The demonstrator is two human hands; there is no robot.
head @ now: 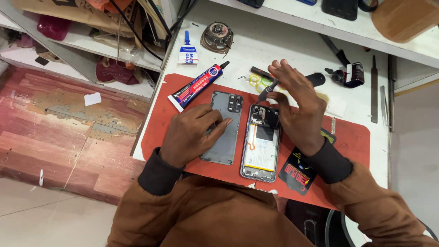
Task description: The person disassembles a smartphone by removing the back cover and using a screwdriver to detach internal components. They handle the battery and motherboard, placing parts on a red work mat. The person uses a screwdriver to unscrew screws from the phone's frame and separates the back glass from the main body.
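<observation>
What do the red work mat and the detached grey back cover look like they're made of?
The red mat looks like soft matte rubber or silicone: it lies flat, with no glare and rounded corners. The grey back cover under the left hand looks like smooth satin plastic, possibly frosted glass; its even, dull sheen leaves that open.

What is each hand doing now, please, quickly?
Left hand: holds nothing, resting flat on the grey back cover.
Right hand: closed on a black screwdriver over the opened phone.
</observation>
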